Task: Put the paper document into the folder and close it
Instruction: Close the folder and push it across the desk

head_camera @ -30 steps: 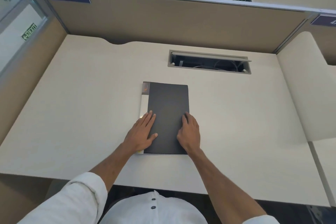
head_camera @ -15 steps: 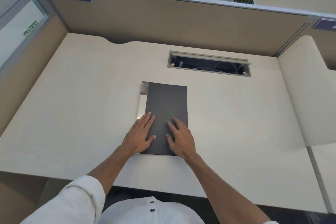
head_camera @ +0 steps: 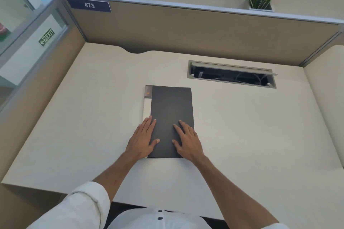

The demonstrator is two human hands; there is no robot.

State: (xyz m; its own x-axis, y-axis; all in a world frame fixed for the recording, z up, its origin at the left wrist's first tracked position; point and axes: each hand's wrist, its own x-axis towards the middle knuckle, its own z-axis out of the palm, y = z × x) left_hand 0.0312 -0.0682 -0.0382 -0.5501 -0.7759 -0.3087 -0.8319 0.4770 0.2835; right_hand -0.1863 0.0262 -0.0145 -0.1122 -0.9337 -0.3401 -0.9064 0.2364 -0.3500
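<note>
The left hand [head_camera: 142, 139] lies flat, fingers spread, grasping nothing, on the folder's [head_camera: 171, 115] left edge. The folder lies closed on the desk [head_camera: 251, 135], a pale strip along its left side that may be the paper [head_camera: 146, 108]. The right hand [head_camera: 188, 140] rests flat and released on the cover's lower right.
</note>
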